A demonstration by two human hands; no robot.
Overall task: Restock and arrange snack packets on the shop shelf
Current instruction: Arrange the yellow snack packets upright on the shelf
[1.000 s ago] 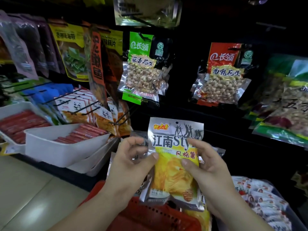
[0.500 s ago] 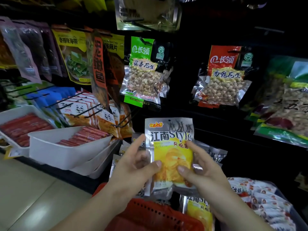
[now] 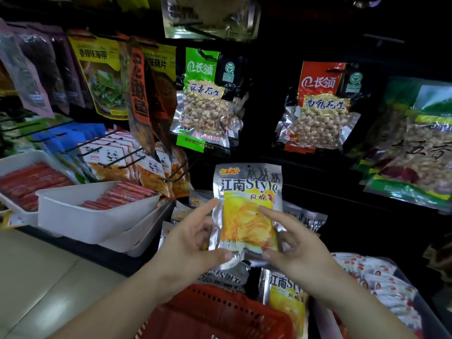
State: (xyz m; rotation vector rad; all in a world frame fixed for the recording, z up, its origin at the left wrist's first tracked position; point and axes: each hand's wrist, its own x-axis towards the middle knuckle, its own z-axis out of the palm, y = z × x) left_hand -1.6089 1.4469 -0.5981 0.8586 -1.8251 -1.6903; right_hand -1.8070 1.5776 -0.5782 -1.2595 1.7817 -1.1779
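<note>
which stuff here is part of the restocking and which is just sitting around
In the job: chip packet, held by left hand and right hand; red basket; spare packet below.
Just there: green peanut bag; red peanut bag; white tray of sausages; panda packets.

Between the green peanut bag (image 3: 208, 106) and the red peanut bag (image 3: 320, 111) runs a dark gap – seemingly open above the held packet (image 3: 247, 209). At left, hook tips (image 3: 166, 179) and a white tray (image 3: 93, 216) jut out – a red basket (image 3: 220, 311) blocks below.
</note>
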